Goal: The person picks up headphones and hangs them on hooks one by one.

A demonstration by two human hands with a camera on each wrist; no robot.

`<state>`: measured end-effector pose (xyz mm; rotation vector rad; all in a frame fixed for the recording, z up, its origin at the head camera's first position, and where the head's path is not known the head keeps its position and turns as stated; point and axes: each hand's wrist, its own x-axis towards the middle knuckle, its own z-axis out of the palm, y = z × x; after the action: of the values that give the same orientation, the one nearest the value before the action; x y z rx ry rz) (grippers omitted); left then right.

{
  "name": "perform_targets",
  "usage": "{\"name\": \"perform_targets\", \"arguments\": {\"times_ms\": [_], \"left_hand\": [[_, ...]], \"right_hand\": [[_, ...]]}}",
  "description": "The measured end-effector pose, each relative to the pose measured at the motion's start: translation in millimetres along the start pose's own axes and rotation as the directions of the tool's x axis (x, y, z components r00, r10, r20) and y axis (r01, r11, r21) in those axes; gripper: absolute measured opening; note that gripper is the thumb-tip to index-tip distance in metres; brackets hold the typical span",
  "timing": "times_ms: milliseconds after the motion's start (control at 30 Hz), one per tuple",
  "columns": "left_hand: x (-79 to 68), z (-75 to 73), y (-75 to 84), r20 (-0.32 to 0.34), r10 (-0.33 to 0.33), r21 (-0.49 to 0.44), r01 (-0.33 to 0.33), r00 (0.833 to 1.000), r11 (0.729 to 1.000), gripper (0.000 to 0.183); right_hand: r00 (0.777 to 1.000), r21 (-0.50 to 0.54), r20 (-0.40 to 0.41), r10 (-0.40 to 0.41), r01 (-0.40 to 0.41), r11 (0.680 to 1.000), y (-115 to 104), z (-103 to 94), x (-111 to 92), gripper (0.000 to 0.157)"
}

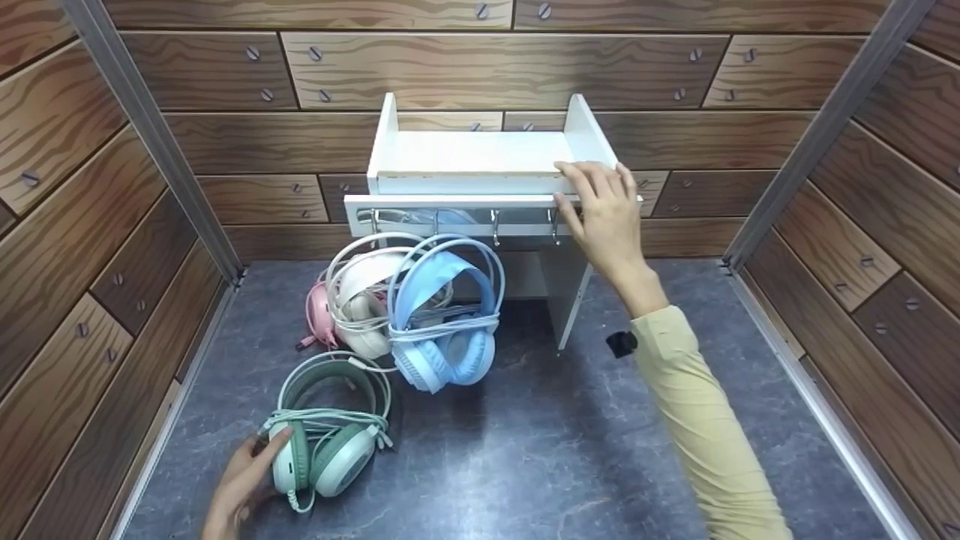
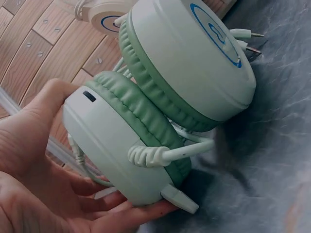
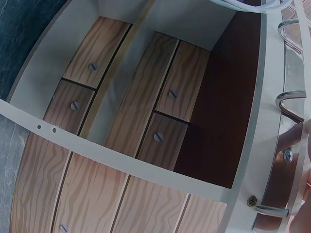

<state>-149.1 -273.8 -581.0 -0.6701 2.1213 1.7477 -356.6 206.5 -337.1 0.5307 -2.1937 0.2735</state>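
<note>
My left hand [image 1: 244,476] holds a pair of green-and-white headphones [image 1: 349,457] by one ear cup, thumb over the top and fingers underneath, as the left wrist view shows. Their cable is wound round the ear cups, with two plugs [image 2: 250,47] sticking out. At the right front of a white shelf unit [image 1: 472,150], my right hand [image 1: 611,225] grips the edge, fingertips on top and thumb by the hook rail [image 1: 525,201]. Blue headphones [image 1: 431,277] and white headphones [image 1: 367,341] hang at the rail's left part. Pink headphones [image 1: 320,315] are partly hidden behind the white pair.
Bare metal hooks [image 1: 495,227] stick out at the rail's right half. Below the shelf, a white side panel [image 1: 570,292] reaches down to the dark marbled surface [image 1: 480,465]. Wood-patterned walls [image 1: 510,71] with metal corner strips [image 1: 150,135] enclose the space.
</note>
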Motion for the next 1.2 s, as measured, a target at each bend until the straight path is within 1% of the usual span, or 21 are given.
{"name": "perform_targets", "arguments": {"times_ms": [67,100,233,300,367,500,667,733,800,867,967,1033,1100,1167,1200], "left_hand": [[-2.5,1.5,-1.7,-0.006,-0.017,0.006,0.017,1.000,1.000,0.115],[-3.0,2.5,-3.6,-0.005,-0.021,-0.006,0.021,1.000,1.000,0.118],[-7.1,6.8,-10.9,-0.011,-0.024,-0.046,0.024,1.000,0.999,0.110],[-9.6,9.1,-12.9,-0.008,-0.023,-0.088,0.022,1.000,0.996,0.110],[-12.4,10.8,-12.7,-0.002,-0.029,-0.106,0.029,1.000,0.994,0.112],[-16.4,13.1,-13.5,-0.023,-0.037,-0.144,0.033,0.999,0.989,0.116],[-20.4,15.8,-18.2,-0.055,0.003,-0.191,-0.013,0.998,0.981,0.103],[-19.0,16.7,-23.7,-0.065,0.024,-0.222,-0.037,0.998,0.974,0.098],[-14.1,17.0,-31.5,-0.089,0.022,-0.257,-0.044,0.996,0.966,0.097],[-6.6,16.0,-41.7,-0.112,0.027,-0.299,-0.060,0.993,0.952,0.095],[6.4,13.8,-57.4,-0.166,0.047,-0.318,-0.099,0.985,0.943,0.094],[12.5,11.5,-64.7,-0.189,0.069,-0.323,-0.128,0.980,0.938,0.095],[14.5,9.7,-67.8,-0.212,0.081,-0.311,-0.146,0.974,0.939,0.098],[12.6,8.4,-68.4,-0.230,0.093,-0.316,-0.165,0.969,0.934,0.095],[10.7,7.9,-68.5,-0.242,0.104,-0.323,-0.181,0.965,0.929,0.090]], "right_hand": [[1.000,0.001,-0.001,0.002,-0.002,1.000,0,0.2,0,0.041],[1.000,0.000,0.001,0.003,-0.003,1.000,0,0.2,0,0.041],[1.000,0.003,0.004,0.007,-0.007,1.000,0,0.9,0,0.041],[1.000,0.012,0.007,0.011,-0.011,1.000,-1,1.1,0,0.042],[1.000,0.023,0.009,0.014,-0.014,1.000,-1,1.4,0,0.042],[1.000,0.029,0.007,0.013,-0.014,0.999,-1,1.6,0,0.042],[1.000,0.011,0.001,0.009,-0.009,1.000,0,1.4,0,0.041],[1.000,0.017,0.002,0.011,-0.012,1.000,0,1.3,0,0.042],[1.000,0.024,0.006,0.014,-0.015,1.000,0,1.2,0,0.042],[1.000,0.031,0.008,0.016,-0.016,0.999,0,1.3,0,0.042],[1.000,0.023,0.010,0.015,-0.015,1.000,0,0.9,0,0.043],[1.000,0.019,0.007,0.013,-0.013,1.000,0,0.9,0,0.042],[1.000,0.010,0.007,0.011,-0.011,1.000,0,0.6,0,0.042],[1.000,0.011,0.008,0.011,-0.011,1.000,0,0.6,1,0.042],[1.000,0.008,0.009,0.011,-0.011,1.000,-1,0.6,1,0.042]]}}
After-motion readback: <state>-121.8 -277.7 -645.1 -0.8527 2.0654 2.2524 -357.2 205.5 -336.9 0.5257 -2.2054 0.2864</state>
